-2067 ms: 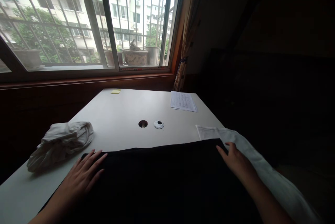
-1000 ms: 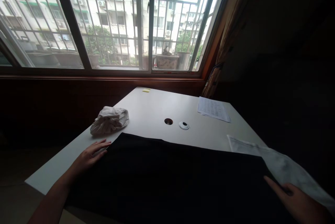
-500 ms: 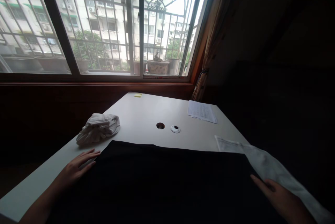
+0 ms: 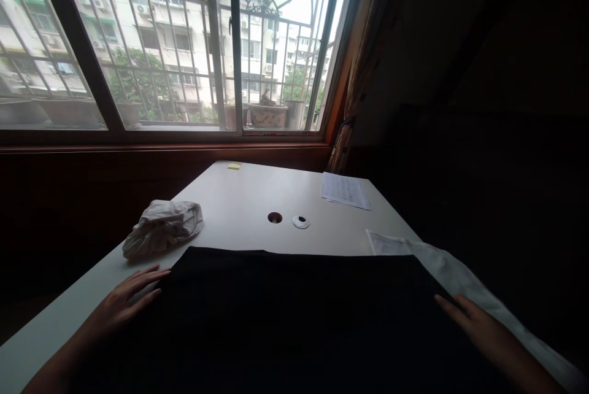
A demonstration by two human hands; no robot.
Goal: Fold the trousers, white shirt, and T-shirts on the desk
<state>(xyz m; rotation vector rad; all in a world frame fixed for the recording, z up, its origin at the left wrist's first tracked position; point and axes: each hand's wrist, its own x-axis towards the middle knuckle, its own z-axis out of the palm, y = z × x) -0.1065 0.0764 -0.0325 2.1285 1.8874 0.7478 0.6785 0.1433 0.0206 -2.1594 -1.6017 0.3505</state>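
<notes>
head camera | above, behind left hand (image 4: 122, 301) and right hand (image 4: 476, 320) | faces forward-down | hands near, window (image 4: 235, 50) well beyond them

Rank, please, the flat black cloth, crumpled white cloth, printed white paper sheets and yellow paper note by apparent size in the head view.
1. Flat black cloth, nearest the camera
2. Crumpled white cloth
3. Printed white paper sheets
4. Yellow paper note

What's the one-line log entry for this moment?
black cloth: spread on table | left hand: at its left edge | right hand: at its right edge | white bundle: beyond left hand
</notes>
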